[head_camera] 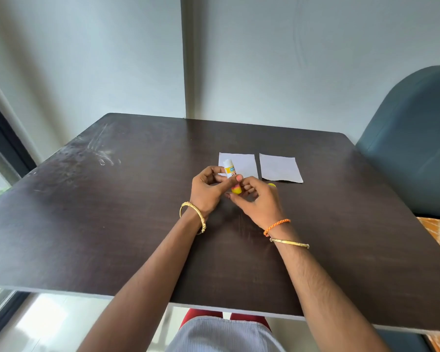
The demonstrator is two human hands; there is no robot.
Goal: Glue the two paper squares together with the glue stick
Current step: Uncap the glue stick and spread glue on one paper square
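Glue stick (pixel 231 174) held upright in both hands above the dark table (pixel 112 224), just in front of two paper squares.

The left hand (pixel 207 188) grips the tube's body, the right hand (pixel 258 201) pinches its yellow base. A yellow cap (pixel 271 184) peeks out beside the right hand. The left paper square (pixel 244 163) and right paper square (pixel 281 167) lie flat side by side, slightly apart. A blue chair (pixel 414 138) stands at the right.
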